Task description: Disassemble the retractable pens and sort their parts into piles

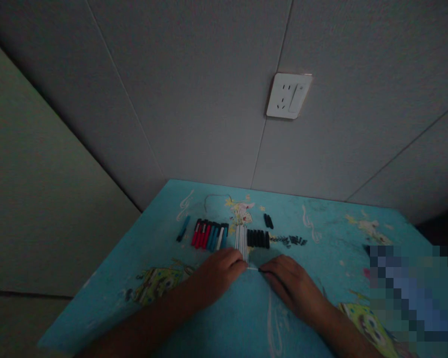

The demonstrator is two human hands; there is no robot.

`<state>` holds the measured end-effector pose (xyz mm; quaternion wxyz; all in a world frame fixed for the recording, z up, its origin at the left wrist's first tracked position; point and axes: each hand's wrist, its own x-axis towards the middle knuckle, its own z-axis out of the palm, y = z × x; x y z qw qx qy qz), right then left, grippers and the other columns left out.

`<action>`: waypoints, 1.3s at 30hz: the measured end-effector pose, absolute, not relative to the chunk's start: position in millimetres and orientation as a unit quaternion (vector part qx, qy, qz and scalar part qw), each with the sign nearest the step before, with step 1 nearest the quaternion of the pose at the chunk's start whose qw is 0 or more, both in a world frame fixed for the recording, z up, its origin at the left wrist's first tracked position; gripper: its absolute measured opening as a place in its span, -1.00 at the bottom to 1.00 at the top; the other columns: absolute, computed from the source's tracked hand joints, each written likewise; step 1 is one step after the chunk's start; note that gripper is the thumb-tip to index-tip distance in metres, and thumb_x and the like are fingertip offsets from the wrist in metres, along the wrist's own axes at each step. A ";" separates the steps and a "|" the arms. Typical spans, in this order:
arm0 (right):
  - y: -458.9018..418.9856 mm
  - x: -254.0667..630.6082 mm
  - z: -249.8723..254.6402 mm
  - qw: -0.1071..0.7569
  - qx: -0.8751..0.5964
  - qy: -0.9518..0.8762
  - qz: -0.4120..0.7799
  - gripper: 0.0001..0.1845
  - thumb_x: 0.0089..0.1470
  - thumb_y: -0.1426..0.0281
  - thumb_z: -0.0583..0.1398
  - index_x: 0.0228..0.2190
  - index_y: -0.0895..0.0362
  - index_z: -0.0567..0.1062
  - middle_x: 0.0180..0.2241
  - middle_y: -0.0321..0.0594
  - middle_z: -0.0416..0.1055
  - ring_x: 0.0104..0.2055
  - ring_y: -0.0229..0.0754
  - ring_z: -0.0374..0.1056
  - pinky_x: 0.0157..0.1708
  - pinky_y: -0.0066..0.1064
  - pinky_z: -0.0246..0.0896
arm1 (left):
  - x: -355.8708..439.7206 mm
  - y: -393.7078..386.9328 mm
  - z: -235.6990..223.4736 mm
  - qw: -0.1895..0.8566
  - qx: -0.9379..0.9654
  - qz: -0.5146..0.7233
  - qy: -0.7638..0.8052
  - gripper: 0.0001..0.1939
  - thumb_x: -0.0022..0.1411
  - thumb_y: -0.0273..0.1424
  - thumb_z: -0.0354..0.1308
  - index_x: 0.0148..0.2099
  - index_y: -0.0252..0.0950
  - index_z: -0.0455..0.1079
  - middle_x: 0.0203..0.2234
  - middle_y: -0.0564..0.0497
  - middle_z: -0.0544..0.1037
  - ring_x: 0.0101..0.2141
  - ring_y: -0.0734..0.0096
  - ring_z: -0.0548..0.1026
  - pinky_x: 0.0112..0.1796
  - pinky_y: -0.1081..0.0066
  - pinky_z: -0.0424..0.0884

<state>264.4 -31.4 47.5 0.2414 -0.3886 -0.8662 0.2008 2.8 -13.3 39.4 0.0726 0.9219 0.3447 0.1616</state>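
Between my two hands, low over the table, runs a thin white pen refill [252, 268] with a dark end. My left hand [220, 271] is closed around its left part. At the dark end, the fingers of my right hand [289, 283] are pinched together on it. Just beyond my left hand lies a row of white refills [241, 238], side by side. Left of them are red pen barrels [201, 234] and blue pen barrels [212, 237] with dark ends. Black cap-like pieces [258, 238] line up to the right.
Small dark parts [297, 240] lie scattered further right. Two black pieces [269, 221] sit behind the row, and a single blue pen [183, 228] is at its left. A wall with a socket [289, 96] borders the patterned blue table [134, 253]. A blurred-out patch [414, 293] covers the right side.
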 end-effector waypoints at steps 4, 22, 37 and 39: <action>-27.6 280.0 48.5 0.226 -0.430 -0.853 0.189 -0.77 0.30 0.42 0.10 -0.04 0.04 0.43 -0.16 -0.15 0.47 -0.13 -0.09 0.40 -0.07 -0.16 0.34 | -9.9 -4.7 35.8 0.076 0.903 0.192 0.377 -0.85 0.42 -0.44 0.04 -0.10 -0.29 0.44 -0.26 -0.01 0.45 -0.22 0.33 0.42 -0.20 0.34 0.41; -40.9 263.7 50.2 0.230 -0.371 -0.883 0.173 -0.81 0.27 0.36 0.17 -0.10 0.05 0.51 -0.25 -0.17 0.50 -0.21 -0.09 0.41 -0.16 -0.20 0.35 | 5.1 -20.6 40.3 0.082 0.913 0.225 0.331 -0.83 0.41 -0.43 0.05 -0.21 -0.28 0.46 -0.33 -0.01 0.43 -0.25 0.34 0.35 -0.25 0.36 0.33; -29.8 294.1 52.6 0.297 -0.443 -0.833 0.146 -0.84 0.29 0.41 0.12 -0.15 0.08 0.49 -0.29 -0.18 0.49 -0.25 -0.13 0.41 -0.20 -0.26 0.34 | -6.8 2.2 28.9 0.054 0.806 0.248 0.534 -0.71 0.36 -0.45 0.03 0.10 -0.31 0.36 -0.31 -0.06 0.52 -0.29 0.29 0.49 -0.21 0.30 0.43; -30.6 288.5 53.4 0.283 -0.422 -0.848 0.150 -0.84 0.28 0.42 0.13 -0.15 0.09 0.49 -0.29 -0.18 0.49 -0.25 -0.13 0.40 -0.19 -0.26 0.33 | -1.3 5.6 29.6 0.020 0.803 0.222 0.553 -0.62 0.35 -0.44 0.03 0.20 -0.29 0.29 -0.35 -0.05 0.53 -0.33 0.29 0.50 -0.27 0.32 0.43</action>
